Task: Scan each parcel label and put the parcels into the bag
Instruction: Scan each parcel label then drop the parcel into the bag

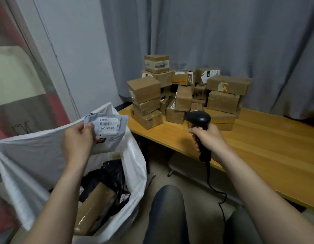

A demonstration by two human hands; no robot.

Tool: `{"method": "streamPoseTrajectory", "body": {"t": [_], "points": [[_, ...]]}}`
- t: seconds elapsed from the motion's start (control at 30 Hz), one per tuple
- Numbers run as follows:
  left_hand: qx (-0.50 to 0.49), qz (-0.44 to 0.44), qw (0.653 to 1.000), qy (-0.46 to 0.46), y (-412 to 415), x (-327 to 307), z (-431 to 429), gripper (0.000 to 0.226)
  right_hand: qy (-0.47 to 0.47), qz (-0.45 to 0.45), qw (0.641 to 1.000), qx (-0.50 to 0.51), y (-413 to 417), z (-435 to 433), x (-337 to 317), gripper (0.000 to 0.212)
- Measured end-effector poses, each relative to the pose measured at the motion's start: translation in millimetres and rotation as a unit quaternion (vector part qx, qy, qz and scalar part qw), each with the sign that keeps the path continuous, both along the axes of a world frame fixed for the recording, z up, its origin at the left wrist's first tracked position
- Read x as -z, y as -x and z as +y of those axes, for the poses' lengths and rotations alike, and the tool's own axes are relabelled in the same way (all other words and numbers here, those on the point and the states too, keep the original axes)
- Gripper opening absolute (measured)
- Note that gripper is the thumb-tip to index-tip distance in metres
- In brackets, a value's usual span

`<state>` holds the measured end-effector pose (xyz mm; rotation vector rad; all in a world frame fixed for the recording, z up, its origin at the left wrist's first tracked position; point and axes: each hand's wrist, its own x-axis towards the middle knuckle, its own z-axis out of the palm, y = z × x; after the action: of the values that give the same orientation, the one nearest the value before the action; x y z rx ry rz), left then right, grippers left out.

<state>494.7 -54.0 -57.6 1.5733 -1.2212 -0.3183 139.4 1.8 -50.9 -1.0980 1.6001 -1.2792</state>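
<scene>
While left hand point(78, 140) pinches crinkled grey mailer point(109, 133) | right hand point(208, 139) grips scanner point(199, 118)

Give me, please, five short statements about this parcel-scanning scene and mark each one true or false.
1. The left hand holds a grey mailer, label side towards the camera, in front of the open white bag. True.
2. The right hand grips a black scanner by its handle. True.
3. A pile of cardboard boxes stands on the wooden table. True.
4. The bag is empty. False: a cardboard box and black packets lie inside it.
5. The scanner lies on the table. False: it is held in the air by the table's near edge.
</scene>
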Motion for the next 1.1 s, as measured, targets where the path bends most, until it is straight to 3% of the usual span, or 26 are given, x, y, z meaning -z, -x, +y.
{"method": "streamPoseTrajectory", "body": {"t": [0.17, 0.47, 0.67, 0.77, 0.93, 1.1], "points": [[-0.072, -0.128, 0.986, -0.074, -31, 37, -34, 0.034, -0.012, 0.007, 1.000, -0.007, -15, -11, 5, 0.013], [0.048, -0.136, 0.952, -0.272, -17, 105, -69, 0.031, -0.027, 0.004, 1.000, -0.013, -26, -26, 12, 0.015], [0.092, -0.218, 0.913, -0.332, 7, 85, -72, 0.033, -0.034, 0.000, 0.999, -0.008, -20, -28, 15, 0.014], [0.108, -0.277, 0.898, -0.324, 27, 59, -73, 0.027, -0.030, -0.008, 1.000, -0.001, -13, -26, 14, 0.016], [0.149, -0.344, 0.897, -0.233, 85, 7, -75, 0.031, -0.013, -0.009, 0.999, 0.035, 10, -18, 4, 0.014], [0.258, -0.345, 0.891, -0.146, 166, -28, -87, 0.022, 0.013, -0.010, 0.997, 0.075, 59, -5, -11, 0.012]]}}
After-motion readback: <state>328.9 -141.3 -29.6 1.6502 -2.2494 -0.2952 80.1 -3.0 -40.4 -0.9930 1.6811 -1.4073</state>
